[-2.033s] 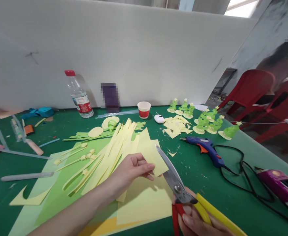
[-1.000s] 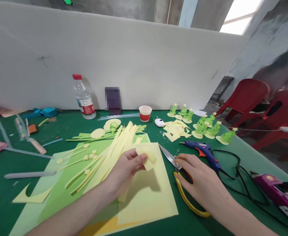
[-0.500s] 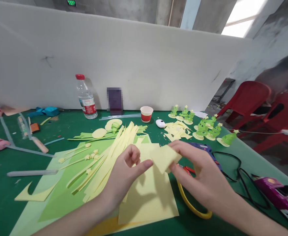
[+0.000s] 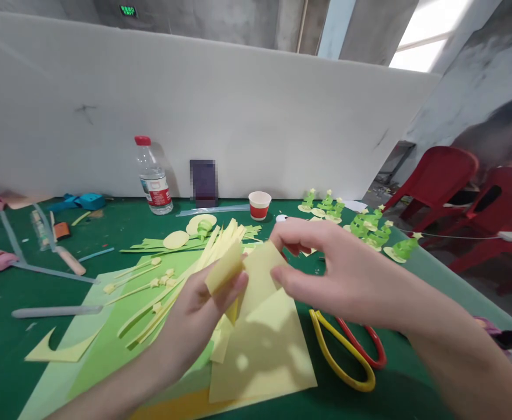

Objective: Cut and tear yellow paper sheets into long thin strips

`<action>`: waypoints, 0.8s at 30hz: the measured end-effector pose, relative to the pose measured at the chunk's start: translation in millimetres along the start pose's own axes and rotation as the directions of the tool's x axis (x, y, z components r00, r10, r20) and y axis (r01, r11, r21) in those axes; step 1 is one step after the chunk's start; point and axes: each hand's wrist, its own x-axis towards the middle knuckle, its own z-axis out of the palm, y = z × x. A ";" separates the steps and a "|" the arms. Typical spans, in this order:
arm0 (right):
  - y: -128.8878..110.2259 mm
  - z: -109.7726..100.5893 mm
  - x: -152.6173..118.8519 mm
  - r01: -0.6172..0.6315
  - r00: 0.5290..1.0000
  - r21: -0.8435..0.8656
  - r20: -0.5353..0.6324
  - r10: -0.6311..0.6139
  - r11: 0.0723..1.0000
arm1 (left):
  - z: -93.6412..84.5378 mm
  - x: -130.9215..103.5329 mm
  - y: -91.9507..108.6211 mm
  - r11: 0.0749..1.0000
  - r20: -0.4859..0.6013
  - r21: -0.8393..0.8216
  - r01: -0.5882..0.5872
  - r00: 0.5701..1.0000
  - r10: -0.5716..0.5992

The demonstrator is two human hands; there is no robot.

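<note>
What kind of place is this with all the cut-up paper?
Probably a craft workshop: the left hand holds yellow paper, scissors lie on the green table, and little green spirals topped with stars stand toward its back right.

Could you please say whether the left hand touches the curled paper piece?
Touching: in the head view, the left hand grips the curled paper piece behind its thumb.
</note>
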 end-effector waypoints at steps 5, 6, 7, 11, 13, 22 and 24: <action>2.0 2.2 13.3 -0.076 0.990 0.216 -0.103 0.100 0.974 | -0.2 -1.0 2.9 0.988 -0.088 -0.127 0.085 0.991 -0.097; 2.3 4.9 14.0 -0.081 0.988 0.255 -0.110 0.112 0.964 | 0.7 -1.8 4.9 0.985 -0.070 -0.139 0.105 0.991 -0.115; 2.8 8.3 14.0 -0.085 0.987 0.283 -0.108 0.120 0.955 | 1.7 -2.7 6.8 0.982 -0.052 -0.147 0.122 0.990 -0.131; 9.3 23.2 10.7 -0.103 0.985 0.349 -0.092 0.143 0.931 | 6.6 -5.3 12.3 0.980 -0.008 -0.133 0.146 0.989 -0.149; 15.7 29.5 10.1 -0.124 0.979 0.411 -0.098 0.179 0.903 | 10.2 -5.4 12.7 0.978 0.003 -0.121 0.171 0.985 -0.172; 60.4 48.7 17.2 -0.207 0.889 0.614 -0.206 0.408 0.761 | 35.0 -11.7 -21.8 0.929 0.240 -0.072 0.364 0.910 -0.338; 71.2 46.6 17.9 -0.207 0.862 0.622 -0.250 0.442 0.755 | 41.1 -18.6 -27.0 0.936 0.251 0.027 0.352 0.903 -0.347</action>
